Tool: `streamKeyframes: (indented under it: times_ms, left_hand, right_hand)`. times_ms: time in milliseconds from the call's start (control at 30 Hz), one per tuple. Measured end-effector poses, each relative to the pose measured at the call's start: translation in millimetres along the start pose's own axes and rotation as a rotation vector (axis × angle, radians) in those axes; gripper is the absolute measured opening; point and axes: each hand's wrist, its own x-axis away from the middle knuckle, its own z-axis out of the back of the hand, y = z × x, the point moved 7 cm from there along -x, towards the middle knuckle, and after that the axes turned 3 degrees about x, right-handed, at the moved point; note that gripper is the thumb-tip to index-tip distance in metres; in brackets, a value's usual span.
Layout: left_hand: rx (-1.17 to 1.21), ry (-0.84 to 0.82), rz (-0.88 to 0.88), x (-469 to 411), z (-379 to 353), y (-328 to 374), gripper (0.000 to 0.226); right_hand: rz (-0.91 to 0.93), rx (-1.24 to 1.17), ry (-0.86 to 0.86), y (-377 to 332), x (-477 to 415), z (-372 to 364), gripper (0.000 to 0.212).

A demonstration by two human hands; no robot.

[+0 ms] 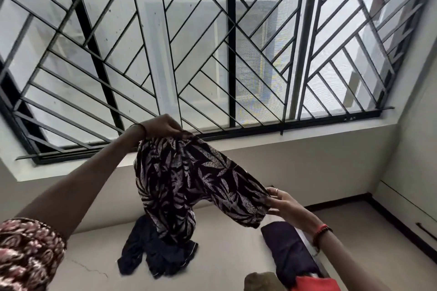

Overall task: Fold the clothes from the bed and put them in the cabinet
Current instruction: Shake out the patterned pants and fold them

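Item 1: patterned sleeve [28, 255], red-brown floral print, lower left corner, nearest the lens; a bare forearm runs from it up and to the right.

Item 2: left hand [163, 125], raised in front of the window sill; fingers curled down over the top edge of the leaf-print garment [189, 184], gripping it; thin dark band [139, 129] on the wrist.

Item 3: right hand [281, 201], lower and further right; fingertips and thumb pinch the gathered far end of the same garment; 1 ring on a finger; red bead bracelet [321, 231] on the wrist.

Item 4: leaf-print garment, black with pale leaves; held in the air between the 2 hands, above the bed [224, 262]; it sags between them, and 1 part hangs straight down from the left hand; whether its lowest end touches the cloth beneath cannot be told.

Item 5: dark navy garment [142, 255], crumpled and unfolded, lying on the pale bed under the hanging part.

Item 6: folded dark garment [288, 250], lying on the bed to the right, below the right forearm.

Item 7: red cloth [314, 284] and olive-brown cloth [262, 281], side by side at the bottom edge, cut off by the frame; kind not discernible.

Item 8: window grille [212, 54], black bars in diagonal panels, filling the upper half; pale wall below it.
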Motion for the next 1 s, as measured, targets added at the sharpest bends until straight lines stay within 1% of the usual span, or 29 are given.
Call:
streamKeyframes:
  times_ms: [100,167,200,267,300,367,400,467,500,533,600,633,700,733,767,833,900,933,1000]
  left_hand:
    - [0.056,0.036,0.068,1.6,-2.1,-17.1,0.024]
    - [0.057,0.053,0.076,-1.0,-8.8,-25.3,0.044]
    - [0.049,0.062,0.081,-3.0,-13.6,-28.9,0.048]
    - [0.027,0.070,0.116,-6.6,-26.2,-36.7,0.032]
    - [0.026,0.075,0.136,-8.9,-32.1,-41.4,0.025]
    - [0.060,0.112,0.162,-11.2,-42.1,-46.7,0.023]
    - [0.072,0.140,0.165,-12.6,-47.1,-48.5,0.025]
    - [0.127,0.172,0.198,-14.3,-61.3,-54.0,0.025]
    - [0.172,0.179,0.215,-12.9,-69.5,-55.7,0.024]
    - [0.224,0.163,0.220,-11.2,-79.6,-56.0,0.020]
    - [0.349,0.063,0.245,-5.4,-104.9,-58.0,0.009]
    - [0.423,0.007,0.267,-0.8,-118.7,-58.0,0.010]
    - [0.540,-0.071,0.309,9.5,-142.4,-50.3,0.019]
    - [0.576,-0.101,0.317,13.4,-154.6,-45.3,0.023]
    - [0.607,-0.114,0.321,14.3,-165.4,-40.3,0.028]
    - [0.645,-0.085,0.341,19.1,-182.2,-29.9,0.040]
    - [0.733,-0.057,0.387,22.9,-198.1,-32.5,0.043]
    - [0.779,-0.063,0.412,24.6,-206.0,-35.9,0.037]
    - [0.823,-0.093,0.440,26.6,-222.1,-42.2,0.013]
  right_hand:
    - [0.069,-0.177,0.115,-0.2,-3.5,16.0,0.072]
    - [0.131,-0.257,0.177,-9.3,-5.2,18.8,0.068]
    - [0.161,-0.308,0.197,-17.3,-4.9,18.0,0.058]
    - [0.215,-0.386,0.254,-34.2,-4.7,15.7,0.031]
    - [0.236,-0.392,0.293,-42.6,-4.1,15.0,0.026]
    - [0.256,-0.340,0.366,-53.8,-5.2,16.1,0.042]
    - [0.250,-0.285,0.386,-57.0,-6.2,14.6,0.043]
    - [0.219,-0.117,0.410,-56.2,-8.4,10.1,0.031]
    - [0.196,-0.051,0.420,-50.7,-10.7,9.1,0.029]
    - [0.174,-0.015,0.427,-47.2,-11.6,6.1,0.027]
    - [0.134,-0.006,0.448,-38.2,-15.4,1.2,0.019]
    - [0.107,-0.047,0.445,-32.7,-16.9,-2.9,0.016]
    - [0.049,-0.116,0.456,-23.1,-18.3,-7.1,0.009]
    - [0.013,-0.113,0.465,-18.4,-17.8,-9.1,0.009]
    - [-0.023,-0.103,0.470,-14.2,-16.8,-9.0,0.016]
    - [-0.082,-0.113,0.442,-5.0,-14.2,-9.6,0.033]
    - [-0.137,-0.150,0.402,1.1,-8.3,-10.4,0.043]
    - [-0.152,-0.166,0.373,3.6,-5.6,-10.9,0.046]
    - [-0.167,-0.178,0.281,7.5,1.1,-15.4,0.042]
